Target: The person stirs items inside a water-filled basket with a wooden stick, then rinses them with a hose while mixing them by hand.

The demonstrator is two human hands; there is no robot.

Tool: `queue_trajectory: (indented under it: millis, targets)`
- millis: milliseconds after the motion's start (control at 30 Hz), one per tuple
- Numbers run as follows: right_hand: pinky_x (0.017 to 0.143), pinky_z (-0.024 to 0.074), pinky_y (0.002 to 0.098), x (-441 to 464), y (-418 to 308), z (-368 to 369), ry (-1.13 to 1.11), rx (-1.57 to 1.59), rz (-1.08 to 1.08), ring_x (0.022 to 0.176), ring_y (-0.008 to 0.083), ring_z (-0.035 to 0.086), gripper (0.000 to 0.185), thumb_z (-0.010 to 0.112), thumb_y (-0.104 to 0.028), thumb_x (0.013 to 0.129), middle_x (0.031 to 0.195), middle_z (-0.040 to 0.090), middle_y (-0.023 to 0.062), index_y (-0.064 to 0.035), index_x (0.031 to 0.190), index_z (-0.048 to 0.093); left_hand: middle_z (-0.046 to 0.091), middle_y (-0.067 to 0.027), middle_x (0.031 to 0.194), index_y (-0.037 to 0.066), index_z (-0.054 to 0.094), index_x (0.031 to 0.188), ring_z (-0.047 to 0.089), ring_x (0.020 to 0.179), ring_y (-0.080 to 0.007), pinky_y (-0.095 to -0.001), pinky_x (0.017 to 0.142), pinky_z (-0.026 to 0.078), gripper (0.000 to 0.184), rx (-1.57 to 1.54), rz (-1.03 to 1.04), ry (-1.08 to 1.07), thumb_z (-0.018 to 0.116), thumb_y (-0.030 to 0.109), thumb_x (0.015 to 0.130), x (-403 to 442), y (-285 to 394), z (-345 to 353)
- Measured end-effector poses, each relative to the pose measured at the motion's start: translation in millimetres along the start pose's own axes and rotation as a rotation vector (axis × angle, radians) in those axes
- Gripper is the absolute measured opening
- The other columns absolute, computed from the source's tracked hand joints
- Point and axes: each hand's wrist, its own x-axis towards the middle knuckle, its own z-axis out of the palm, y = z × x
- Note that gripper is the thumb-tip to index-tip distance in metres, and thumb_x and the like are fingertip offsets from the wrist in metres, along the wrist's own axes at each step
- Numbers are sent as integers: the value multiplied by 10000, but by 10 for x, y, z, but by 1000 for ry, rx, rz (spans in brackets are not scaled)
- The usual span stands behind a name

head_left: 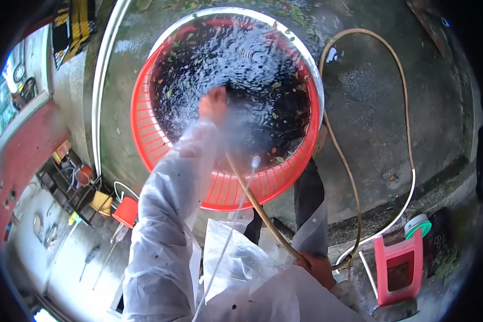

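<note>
Head view: right hand [317,270] clamped on hose [272,228], left hand [213,105] over water [247,61] inside red basket [233,192], grip too blurred to tell; hard push could tip basket, spilling leaves [169,93].

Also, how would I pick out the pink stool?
From the big red basket of water, go toward the picture's lower right, past the looping hose. The pink stool is there, next to a round green-rimmed thing. Unlike that, it is a boxy frame around an opening.
</note>
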Motion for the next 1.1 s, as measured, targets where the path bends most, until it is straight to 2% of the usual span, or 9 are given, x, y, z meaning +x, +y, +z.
queue_trajectory:
  millis: [133, 233, 333, 433, 533, 600, 800, 1000, 1100]
  targets:
    - [587, 521, 412, -171, 112, -80, 30, 18, 39, 654, 323, 666, 250, 654, -285, 869, 733, 674, 138, -127, 1063, 665, 719, -116, 881, 75, 698, 1042, 688, 797, -243, -351, 745, 523, 271, -323, 120, 15, 621, 292, 898, -507, -580, 272]
    - [569, 519, 405, -365, 173, -185, 58, 5, 56, 646, 320, 664, 245, 649, -269, 866, 729, 668, 138, -130, 1067, 666, 717, -109, 887, 67, 696, 1024, 685, 815, -287, -374, 756, 524, 246, -79, 56, -184, 643, 257, 877, -956, 98, 41]
    - [557, 512, 400, -556, 163, -454, 59, -85, 79, 628, 316, 658, 242, 640, -256, 867, 713, 657, 136, -133, 1075, 664, 707, -97, 870, 31, 691, 984, 679, 795, -281, -382, 758, 534, 278, 131, 306, 105, 667, 269, 844, -1312, 98, 345]
    - [559, 503, 400, -718, 146, -703, 66, -195, 108, 606, 310, 645, 253, 626, -246, 874, 685, 634, 139, -135, 1099, 661, 702, -79, 855, 65, 697, 978, 656, 925, -284, -411, 794, 531, 289, 268, 511, 110, 683, 291, 798, -1664, -33, 676]
    - [530, 484, 411, -815, 307, -958, 54, -313, 141, 592, 318, 630, 258, 625, -256, 876, 671, 624, 141, -134, 1101, 652, 679, -87, 1029, 116, 706, 961, 590, 1090, -279, -438, 896, 490, 261, 622, 904, -437, 666, 305, 785, -1802, 20, 998]
    - [527, 478, 423, -815, 346, -1167, 42, -364, 167, 601, 341, 625, 259, 623, -247, 875, 663, 616, 153, -121, 1100, 647, 591, -72, 1245, 166, 696, 1015, 498, 1221, -268, -443, 984, 418, 264, 323, 270, -818, 639, 279, 784, -1822, 459, 842]
    - [543, 484, 436, -610, 149, -1381, 127, -392, 197, 614, 356, 631, 249, 616, -219, 870, 660, 605, 171, -104, 1089, 646, 506, -45, 1356, 174, 601, 1199, 420, 1297, -262, -440, 1019, 375, 432, 162, 727, -212, 633, 266, 778, -1730, 524, 1278]
    - [562, 495, 438, -503, 96, -1315, 182, -328, 180, 626, 379, 626, 237, 597, -208, 884, 673, 602, 190, -92, 1086, 644, 480, -47, 1375, 174, 586, 1224, 335, 1356, -289, -511, 1085, 278, 374, 309, 1027, -169, 524, 295, 876, -1305, 866, 1254]
    - [563, 495, 433, -428, 29, -1273, 165, -288, 282, 615, 381, 620, 240, 595, -220, 889, 673, 603, 189, -94, 1087, 645, 472, -45, 1387, 182, 610, 1205, 292, 1384, -296, -582, 1094, 213, 365, 705, 1080, -324, 495, 358, 906, -1150, 965, 1241]
